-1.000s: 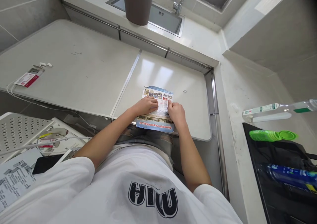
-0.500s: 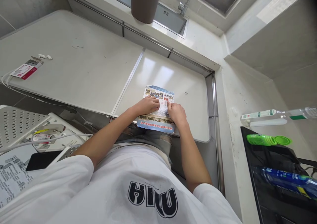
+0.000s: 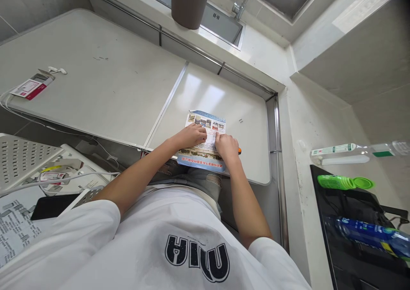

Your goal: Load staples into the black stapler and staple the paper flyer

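A printed leaflet (image 3: pixel 202 161) with small photos, a blue border and red lettering lies flat at the front of the white table, its near edge sticking out over the table edge. My left hand (image 3: pixel 193 135) presses on its left side, fingers curled together. On its right side rests my right hand (image 3: pixel 226 146), closed, thumb pointing forward. An orange-tipped object (image 3: pixel 239 151) with a dark end pokes out on the outer side of that hand. The rest of it is hidden in my grip, so its kind does not show.
Two tiny grey pieces (image 3: pixel 241 120) lie right of the leaflet. Far left are a red-and-white box (image 3: pixel 32 88) and white earphones (image 3: pixel 57 70). A brown bin (image 3: pixel 190 4) stands by the sink (image 3: pixel 221 23). Bottles, one blue (image 3: pixel 368 234), are at the right.
My right hand has turned slightly and shifted a little left, and the orange tip now shows beside it. My left hand and the leaflet have stayed in place.
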Demonstrator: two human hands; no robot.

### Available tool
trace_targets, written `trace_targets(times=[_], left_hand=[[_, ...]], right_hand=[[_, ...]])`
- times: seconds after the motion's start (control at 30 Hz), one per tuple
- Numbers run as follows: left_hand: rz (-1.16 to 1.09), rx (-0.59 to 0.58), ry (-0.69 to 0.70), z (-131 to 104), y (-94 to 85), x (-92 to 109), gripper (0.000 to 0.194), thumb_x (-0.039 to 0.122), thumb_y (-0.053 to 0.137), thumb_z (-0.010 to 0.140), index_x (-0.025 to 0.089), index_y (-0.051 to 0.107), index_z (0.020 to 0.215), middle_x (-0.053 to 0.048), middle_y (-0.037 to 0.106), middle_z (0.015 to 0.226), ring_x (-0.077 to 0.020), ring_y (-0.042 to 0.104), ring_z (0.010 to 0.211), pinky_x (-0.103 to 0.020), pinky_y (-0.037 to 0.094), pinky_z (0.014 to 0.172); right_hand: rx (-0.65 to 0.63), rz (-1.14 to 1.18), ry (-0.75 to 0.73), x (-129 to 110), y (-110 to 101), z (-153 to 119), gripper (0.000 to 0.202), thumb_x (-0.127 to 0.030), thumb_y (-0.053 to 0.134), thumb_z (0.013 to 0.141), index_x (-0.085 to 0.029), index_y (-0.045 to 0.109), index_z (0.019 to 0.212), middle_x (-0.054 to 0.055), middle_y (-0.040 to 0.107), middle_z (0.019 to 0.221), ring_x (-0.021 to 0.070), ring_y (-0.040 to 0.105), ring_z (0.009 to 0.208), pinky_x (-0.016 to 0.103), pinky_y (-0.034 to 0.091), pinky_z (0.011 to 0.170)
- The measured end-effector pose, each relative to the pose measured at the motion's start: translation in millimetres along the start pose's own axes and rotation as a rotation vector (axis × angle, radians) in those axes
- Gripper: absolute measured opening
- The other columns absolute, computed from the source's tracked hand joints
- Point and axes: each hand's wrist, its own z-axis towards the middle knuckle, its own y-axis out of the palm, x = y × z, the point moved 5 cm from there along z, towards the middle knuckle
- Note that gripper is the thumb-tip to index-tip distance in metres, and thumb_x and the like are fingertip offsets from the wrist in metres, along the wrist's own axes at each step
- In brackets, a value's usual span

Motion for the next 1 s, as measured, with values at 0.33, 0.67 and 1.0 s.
trace_targets(times=[0.33, 0.67, 1.0], left_hand=[[-0.011, -0.012, -0.011, -0.1, 0.7, -0.9, 0.015, 0.023, 0.061, 0.102, 0.020, 0.076, 0.097, -0.009, 0.074, 0.105, -0.0241, 0.062, 0.099, -0.037, 0.042, 0.089], [-0.008, -0.026, -0.031, -0.4, 2.3, -2.5, 0.016, 0.024, 0.061, 0.101, 0.020, 0.076, 0.098, -0.008, 0.075, 0.107, -0.0245, 0.063, 0.099, -0.039, 0.042, 0.090], [-0.010, -0.051, -0.049, -1.5, 0.8, -4.8, 0.020, 0.026, 0.057, 0.103, 0.020, 0.075, 0.098, -0.009, 0.074, 0.109, -0.0241, 0.063, 0.103, -0.037, 0.043, 0.090]], right_hand=[[0.140, -0.095, -0.059, -6.9, 6.8, -5.3, 0.049, -0.032, 0.027, 0.113, -0.014, 0.072, 0.119, 0.021, 0.072, 0.122, 0.0324, 0.062, 0.118, 0.044, 0.040, 0.099], [0.162, -0.049, -0.018, -12.4, 19.9, -0.5, 0.045, -0.022, 0.030, 0.107, -0.011, 0.070, 0.124, 0.026, 0.064, 0.130, 0.0364, 0.054, 0.121, 0.051, 0.036, 0.101], [0.226, 0.090, -0.058, -9.5, 10.9, -4.3, 0.043, -0.035, 0.032, 0.111, -0.016, 0.071, 0.110, 0.018, 0.070, 0.117, 0.0304, 0.057, 0.112, 0.043, 0.037, 0.098]])
